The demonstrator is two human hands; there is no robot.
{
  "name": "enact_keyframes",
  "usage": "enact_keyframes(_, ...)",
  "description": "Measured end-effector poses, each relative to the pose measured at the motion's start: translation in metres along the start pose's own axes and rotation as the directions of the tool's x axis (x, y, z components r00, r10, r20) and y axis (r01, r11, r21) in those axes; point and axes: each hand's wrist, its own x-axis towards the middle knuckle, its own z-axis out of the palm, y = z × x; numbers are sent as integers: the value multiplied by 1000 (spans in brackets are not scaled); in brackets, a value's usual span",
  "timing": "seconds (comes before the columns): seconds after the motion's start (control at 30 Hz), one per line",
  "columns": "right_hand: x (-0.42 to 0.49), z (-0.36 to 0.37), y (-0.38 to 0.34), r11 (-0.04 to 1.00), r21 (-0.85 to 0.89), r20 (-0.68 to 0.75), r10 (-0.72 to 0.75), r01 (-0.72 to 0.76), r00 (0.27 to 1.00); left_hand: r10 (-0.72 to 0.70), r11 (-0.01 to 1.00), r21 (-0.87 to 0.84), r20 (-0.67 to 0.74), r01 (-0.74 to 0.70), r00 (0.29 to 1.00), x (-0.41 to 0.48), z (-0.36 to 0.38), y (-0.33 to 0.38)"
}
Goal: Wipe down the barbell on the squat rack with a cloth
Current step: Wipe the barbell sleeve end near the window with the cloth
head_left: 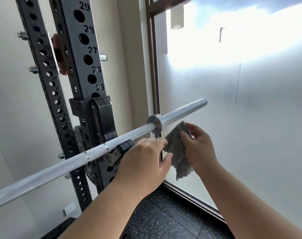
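Note:
A silver barbell (pixel 64 165) runs from the lower left up to the right, resting in a black hook on the squat rack (pixel 88 69). Its collar (pixel 154 123) and bare sleeve (pixel 183 110) stick out toward the window. A grey cloth (pixel 177 149) hangs just below the collar, apart from the bar. My right hand (pixel 198 145) pinches the cloth's upper right edge. My left hand (pixel 146 159) is beside it, thumb and fingertips at the cloth's left edge, in front of the bar near the hook.
The black rack upright carries numbered holes, with a second drilled post (pixel 48 87) behind it. A frosted glass window (pixel 241 100) with a dark frame stands close on the right. Speckled black rubber flooring (pixel 164 218) lies below. A weight plate (pixel 81 140) sits behind the upright.

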Motion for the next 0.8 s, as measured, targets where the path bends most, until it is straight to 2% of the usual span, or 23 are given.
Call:
enact_keyframes(0.2,17,4,2,1000,-13,-65,-12,11,998,6,1000,9,-18,-6,1000,6,8,3)
enact_keyframes(0.4,49,11,12,999,-6,-102,37,-38,994,23,993,117,-43,-18,999,25,33,0)
enact_keyframes(0.53,73,17,21,988,134,-135,-60,78,989,-15,984,177,-106,34,994,44,57,0)
enact_keyframes(0.6,84,21,25,963,125,-107,-227,240,968,-56,968,234,-160,93,986,58,66,-1)
enact_keyframes(0.67,97,27,35,894,91,40,-444,439,895,-108,948,273,-219,167,970,78,71,-2)
enact_keyframes(0.73,110,32,53,752,38,251,-645,658,722,-167,920,305,-263,247,950,98,73,-4)
enact_keyframes(0.8,121,31,72,585,-8,397,-743,811,539,-224,884,340,-292,320,930,117,75,-11)
